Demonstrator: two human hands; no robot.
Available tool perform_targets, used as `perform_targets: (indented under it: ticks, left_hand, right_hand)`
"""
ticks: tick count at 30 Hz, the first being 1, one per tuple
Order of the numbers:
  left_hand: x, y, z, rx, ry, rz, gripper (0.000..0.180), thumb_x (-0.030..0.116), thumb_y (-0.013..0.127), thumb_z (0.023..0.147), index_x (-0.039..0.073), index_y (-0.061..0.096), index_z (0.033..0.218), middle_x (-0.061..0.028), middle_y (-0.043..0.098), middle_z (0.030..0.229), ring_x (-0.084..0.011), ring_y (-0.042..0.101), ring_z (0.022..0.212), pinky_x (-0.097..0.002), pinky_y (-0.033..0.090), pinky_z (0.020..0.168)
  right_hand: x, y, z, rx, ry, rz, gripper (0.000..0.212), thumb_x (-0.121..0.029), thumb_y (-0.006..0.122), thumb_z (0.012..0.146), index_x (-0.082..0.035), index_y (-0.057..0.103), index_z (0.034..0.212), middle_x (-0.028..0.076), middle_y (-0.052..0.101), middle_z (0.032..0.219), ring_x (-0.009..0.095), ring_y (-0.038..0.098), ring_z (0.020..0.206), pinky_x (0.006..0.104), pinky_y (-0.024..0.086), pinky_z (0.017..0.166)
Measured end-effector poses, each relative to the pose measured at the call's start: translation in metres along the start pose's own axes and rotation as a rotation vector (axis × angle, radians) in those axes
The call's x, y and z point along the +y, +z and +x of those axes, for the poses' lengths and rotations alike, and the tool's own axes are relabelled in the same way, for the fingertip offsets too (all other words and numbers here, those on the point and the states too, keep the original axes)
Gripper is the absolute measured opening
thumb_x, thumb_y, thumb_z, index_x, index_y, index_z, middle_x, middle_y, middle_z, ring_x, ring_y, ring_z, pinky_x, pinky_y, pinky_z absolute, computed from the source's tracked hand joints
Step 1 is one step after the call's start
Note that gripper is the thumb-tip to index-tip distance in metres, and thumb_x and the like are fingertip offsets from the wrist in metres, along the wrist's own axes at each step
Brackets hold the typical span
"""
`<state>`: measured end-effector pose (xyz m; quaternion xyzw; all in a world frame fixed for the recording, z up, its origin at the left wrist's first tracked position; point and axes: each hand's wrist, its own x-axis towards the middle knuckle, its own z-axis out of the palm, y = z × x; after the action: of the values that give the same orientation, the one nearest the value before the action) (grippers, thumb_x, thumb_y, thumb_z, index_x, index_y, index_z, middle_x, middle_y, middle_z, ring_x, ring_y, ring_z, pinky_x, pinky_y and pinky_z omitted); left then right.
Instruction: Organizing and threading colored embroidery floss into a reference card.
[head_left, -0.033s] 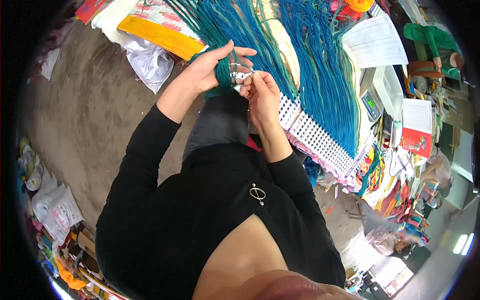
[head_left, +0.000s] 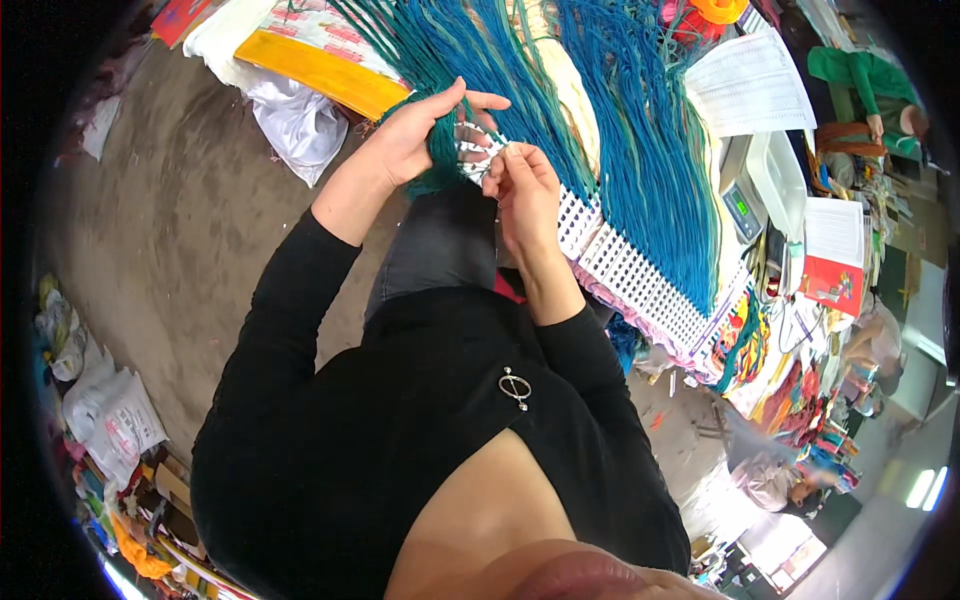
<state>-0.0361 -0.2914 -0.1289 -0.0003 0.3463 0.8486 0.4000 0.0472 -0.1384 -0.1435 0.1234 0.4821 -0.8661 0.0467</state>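
In front of me, my left hand (head_left: 408,138) holds a thick hank of dark green yarn (head_left: 443,160). The hank passes between the thumb and the fingers, which stretch to the right. Close beside them, my right hand (head_left: 525,185) pinches a thin green strand between thumb and forefinger. The strand runs toward the left fingers, and its far end is hard to make out. Long blue-green yarns (head_left: 650,200) lie spread over the table to the right. Their near ends meet a white board with rows of holes (head_left: 640,285).
A yellow strip (head_left: 320,75) edges the table at the left, with a white plastic bag (head_left: 297,130) beside it. At the right are a paper sheet (head_left: 752,85), a scale (head_left: 742,208) and a red and white booklet (head_left: 833,280). A person in green (head_left: 875,85) stands beyond.
The left fingers have shifted slightly beside the strand. My right hand keeps its pinch in almost the same place.
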Motion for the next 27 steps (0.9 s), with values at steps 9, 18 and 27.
perform_targets:
  ticks: [9,18,27]
  left_hand:
    - [0.029,-0.101,-0.027,0.032,-0.195,-0.12,0.051,0.049,0.04,0.093,0.004,0.053,0.071,0.0078,0.024,0.043,-0.0039,0.02,0.035,-0.0194,0.019,0.035]
    - [0.091,-0.159,-0.108,0.154,0.55,-0.627,0.049,0.032,0.039,0.096,-0.01,0.04,0.122,-0.0012,0.044,0.074,-0.0054,0.029,0.044,-0.0191,0.024,0.04]
    - [0.077,-0.061,-0.058,0.424,0.357,0.074,0.053,0.034,0.039,0.095,-0.004,0.038,0.132,-0.0079,0.057,0.092,-0.0075,0.043,0.062,-0.0207,0.04,0.059]
  right_hand:
    - [-0.132,-0.067,-0.031,-0.025,-0.374,0.055,0.019,-0.016,0.055,0.087,-0.001,0.062,0.097,0.01,0.061,0.109,0.022,0.055,0.101,0.0349,0.041,0.088]
    - [-0.296,-0.218,-0.178,0.981,-1.261,0.086,0.02,-0.013,0.056,0.085,-0.007,0.048,0.067,-0.003,0.034,0.056,0.009,0.028,0.046,0.023,0.026,0.046]
    - [-0.193,-0.186,-0.084,0.462,-0.711,-0.274,0.01,-0.004,0.055,0.089,0.0,0.057,0.098,0.005,0.058,0.075,0.006,0.041,0.052,0.0165,0.031,0.045]
